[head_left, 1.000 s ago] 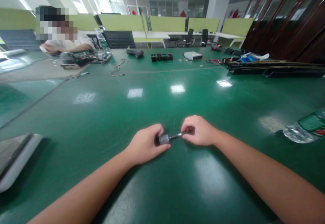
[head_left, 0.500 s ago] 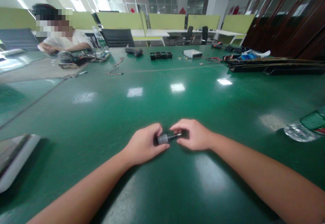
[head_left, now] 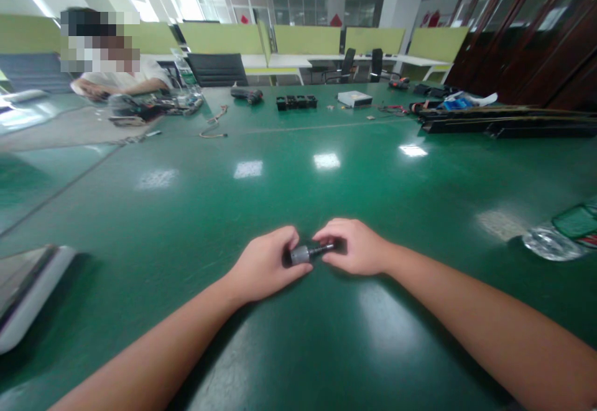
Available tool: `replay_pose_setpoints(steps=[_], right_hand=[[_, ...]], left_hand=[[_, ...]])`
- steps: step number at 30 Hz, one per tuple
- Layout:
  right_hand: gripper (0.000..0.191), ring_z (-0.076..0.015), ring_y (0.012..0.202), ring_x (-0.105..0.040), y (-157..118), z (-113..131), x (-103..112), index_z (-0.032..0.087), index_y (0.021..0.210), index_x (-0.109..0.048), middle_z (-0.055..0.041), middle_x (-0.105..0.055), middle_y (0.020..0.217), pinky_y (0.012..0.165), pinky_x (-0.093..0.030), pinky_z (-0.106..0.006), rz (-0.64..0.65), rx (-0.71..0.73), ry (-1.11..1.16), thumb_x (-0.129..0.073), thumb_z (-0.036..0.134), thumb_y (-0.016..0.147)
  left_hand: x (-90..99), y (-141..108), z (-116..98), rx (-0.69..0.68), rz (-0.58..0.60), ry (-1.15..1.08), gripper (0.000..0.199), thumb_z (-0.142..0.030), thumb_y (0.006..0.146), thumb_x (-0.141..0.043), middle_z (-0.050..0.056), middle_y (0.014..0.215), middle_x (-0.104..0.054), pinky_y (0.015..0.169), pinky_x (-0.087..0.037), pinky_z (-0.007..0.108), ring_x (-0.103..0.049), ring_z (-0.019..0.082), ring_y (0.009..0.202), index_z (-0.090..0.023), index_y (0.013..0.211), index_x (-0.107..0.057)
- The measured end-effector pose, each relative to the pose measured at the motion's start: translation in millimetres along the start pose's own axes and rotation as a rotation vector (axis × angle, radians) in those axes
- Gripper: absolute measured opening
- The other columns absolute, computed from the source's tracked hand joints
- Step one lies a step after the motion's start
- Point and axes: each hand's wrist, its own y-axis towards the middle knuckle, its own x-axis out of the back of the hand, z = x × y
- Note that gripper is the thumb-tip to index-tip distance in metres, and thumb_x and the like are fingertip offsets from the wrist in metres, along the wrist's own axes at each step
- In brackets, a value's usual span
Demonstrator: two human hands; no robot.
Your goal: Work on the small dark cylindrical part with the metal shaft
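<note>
Between my hands lies a small grey metal cylinder with a thin dark ridged shaft [head_left: 302, 255], which looks like a small motor. Its shaft points right and ends in a bright tip. My left hand [head_left: 263, 266] curves around the cylinder end, thumb along its near side and index finger beyond it, with a dark gap between finger and metal. Around the shaft tip, my right hand [head_left: 357, 247] is cupped with thumb and fingers apart. The other fingers of both hands are partly hidden. All this is low over the green tabletop [head_left: 298, 199].
A clear plastic bottle [head_left: 555, 241] lies at the right edge. At the left edge sits a pale flat-sided object [head_left: 40, 293]. Along the far side are a black block [head_left: 296, 102], a grey box [head_left: 354, 99] and long black strips [head_left: 504, 122]. A person [head_left: 124, 78] sits at far left.
</note>
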Motion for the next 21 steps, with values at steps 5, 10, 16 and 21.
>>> replay_pose_setpoints(steps=[5, 10, 16, 21], right_hand=[[0.031, -0.0181, 0.083, -0.063, 0.0, 0.2, 0.2, 0.017, 0.105, -0.069, -0.0058, -0.07, 0.092, 0.08, -0.05, -0.031, 0.003, 0.0, 0.004, -0.072, 0.013, 0.074], [0.029, -0.0183, 0.084, -0.063, 1.1, 0.9, 0.9, 0.017, 0.104, -0.069, -0.0057, -0.07, 0.092, 0.079, -0.049, -0.031, 0.017, -0.003, -0.011, -0.073, 0.015, 0.076], [0.025, -0.0197, 0.09, -0.064, 2.8, 1.2, 0.4, 0.017, 0.103, -0.07, -0.0066, -0.071, 0.096, 0.083, -0.049, -0.032, 0.035, 0.017, -0.02, -0.073, 0.017, 0.077], [0.024, -0.0201, 0.092, -0.064, 2.9, 0.9, -0.1, 0.016, 0.102, -0.071, -0.0069, -0.072, 0.098, 0.085, -0.049, -0.032, 0.036, 0.032, -0.031, -0.072, 0.016, 0.078]], left_hand=[[0.5, 0.3, -0.8, 0.006, 0.0, 0.005, 0.036, -0.048, 0.074, -0.069, -0.005, 0.071, -0.054, 0.058, -0.032, 0.025, -0.048, 0.014, 0.06, -0.022, 0.077, -0.043], [0.4, 0.3, -0.8, -0.002, -0.005, 0.005, 0.037, -0.047, 0.074, -0.07, -0.005, 0.072, -0.055, 0.058, -0.032, 0.025, -0.048, 0.013, 0.06, -0.022, 0.077, -0.043], [-0.2, -0.1, 1.0, -0.015, 0.01, 0.021, 0.04, -0.052, 0.076, -0.07, -0.004, 0.073, -0.056, 0.058, -0.032, 0.025, -0.048, 0.014, 0.061, -0.022, 0.078, -0.043], [0.0, -0.7, 1.9, -0.042, 0.008, 0.013, 0.042, -0.056, 0.078, -0.068, -0.003, 0.073, -0.056, 0.059, -0.033, 0.025, -0.05, 0.014, 0.063, -0.021, 0.079, -0.044]])
